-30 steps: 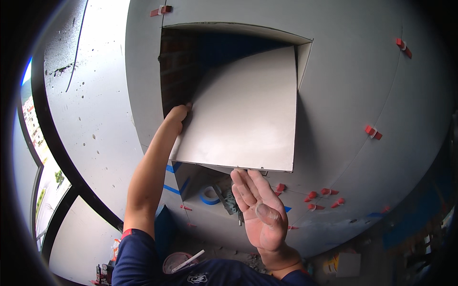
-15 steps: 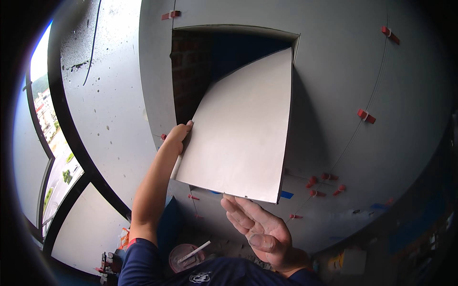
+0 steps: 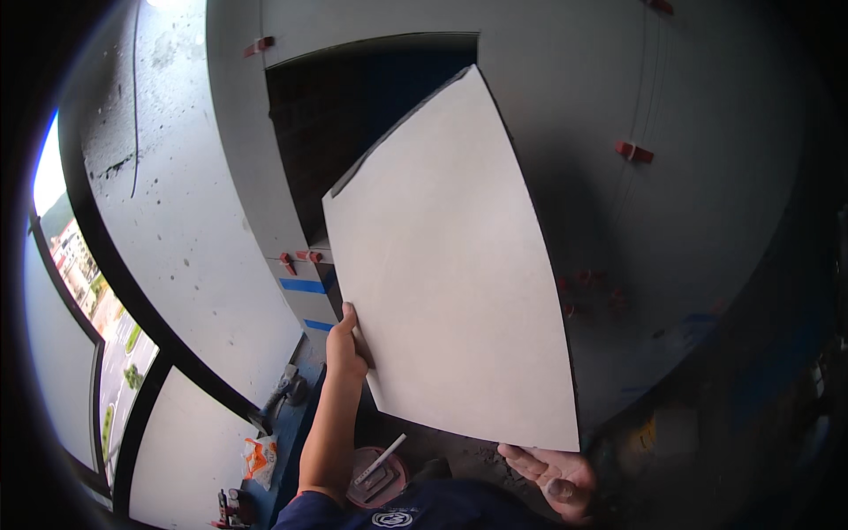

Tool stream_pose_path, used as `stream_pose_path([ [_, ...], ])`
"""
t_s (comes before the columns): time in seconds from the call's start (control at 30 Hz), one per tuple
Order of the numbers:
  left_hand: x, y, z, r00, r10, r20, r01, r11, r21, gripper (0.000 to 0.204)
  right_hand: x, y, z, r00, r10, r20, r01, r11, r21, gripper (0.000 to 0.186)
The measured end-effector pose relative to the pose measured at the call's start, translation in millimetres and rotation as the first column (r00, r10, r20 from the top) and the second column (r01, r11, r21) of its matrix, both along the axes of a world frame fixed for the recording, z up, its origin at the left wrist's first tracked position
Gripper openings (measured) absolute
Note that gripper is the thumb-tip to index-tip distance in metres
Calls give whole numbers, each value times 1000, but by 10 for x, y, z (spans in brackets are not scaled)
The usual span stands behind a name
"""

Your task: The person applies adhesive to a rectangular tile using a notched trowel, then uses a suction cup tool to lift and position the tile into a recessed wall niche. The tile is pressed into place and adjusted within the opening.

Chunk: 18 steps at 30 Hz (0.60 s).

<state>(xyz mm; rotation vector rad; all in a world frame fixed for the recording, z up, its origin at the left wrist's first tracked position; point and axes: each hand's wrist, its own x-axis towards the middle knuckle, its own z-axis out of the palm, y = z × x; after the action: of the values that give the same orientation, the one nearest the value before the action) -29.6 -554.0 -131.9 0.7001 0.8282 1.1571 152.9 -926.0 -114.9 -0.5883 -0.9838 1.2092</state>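
Note:
A large white wall tile (image 3: 450, 283) is tilted in front of me, partly covering a square gap (image 3: 371, 88) in the tiled wall. Dark grey material shows along its upper left edge. My left hand (image 3: 344, 349) grips its left edge, thumb on the front face and the other fingers hidden behind. Under the lower right corner is my right hand (image 3: 556, 477), palm up, with its fingertips against the bottom edge and the thumb below it. Brick and a dark blue surface show dimly inside the gap.
Red levelling wedges (image 3: 634, 153) sit along the wall's joints. Blue tape (image 3: 303, 286) crosses the tiles at left. Below are a round pinkish bucket (image 3: 389, 486) with a white stick, an angled power tool (image 3: 284, 387) and an orange-white bag (image 3: 260, 461). A window (image 3: 84, 274) lies far left.
The tile has come lower and nearer me, its top edge now showing away from the gap. Both hands have moved down and to the right with it; my view has shifted too.

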Motion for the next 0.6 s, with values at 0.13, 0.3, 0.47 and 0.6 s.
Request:
stream_pose_path([
  [0.13, -119, -333, -188, 983, -90, 157, 87, 996, 24, 60, 229, -150, -306, 990, -81, -113, 67, 990, -127, 96],
  [0.3, -264, -258, -231, 988, -41, 149, 14, 984, 180, 61, 777, -330, -922, 442, -809, 387, 893, 436, -109, 41],
  [0.47, -133, -121, -341, 988, -98, -122, 131, 945, 299, 56, 520, 45, -987, 420, -798, 432, 897, 437, -65, 84],
  [0.6, 336, -220, -644, 896, -183, -404, 364, 826, 431, 32, 288, 385, -2051, 367, -836, 408, 910, 231, -345, 89],
])
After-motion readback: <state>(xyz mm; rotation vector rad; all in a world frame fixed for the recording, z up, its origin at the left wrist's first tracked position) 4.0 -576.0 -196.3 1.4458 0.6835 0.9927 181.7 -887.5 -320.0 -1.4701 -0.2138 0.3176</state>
